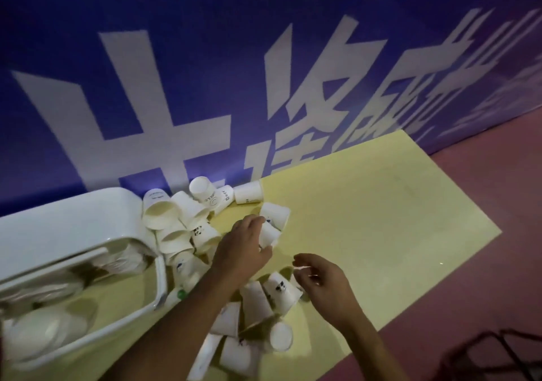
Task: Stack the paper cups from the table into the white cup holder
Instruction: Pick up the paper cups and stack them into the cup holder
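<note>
Several white paper cups lie scattered on the yellow table [381,204]. One heap [181,219] sits beside the white cup holder [73,234], which lies on its side at the left with stacked cups showing through its window. Another heap [258,307] lies near the front edge, under my arms. My left hand [243,245] grips a paper cup [269,234] lying on its side, next to another cup [275,213]. My right hand [322,281] hovers over the near heap, fingers loosely curled and holding nothing.
A blue wall banner [205,87] with large white characters stands right behind the table. Reddish floor [484,234] lies to the right, with dark cables [484,354] at the lower right. The table's right half holds no cups.
</note>
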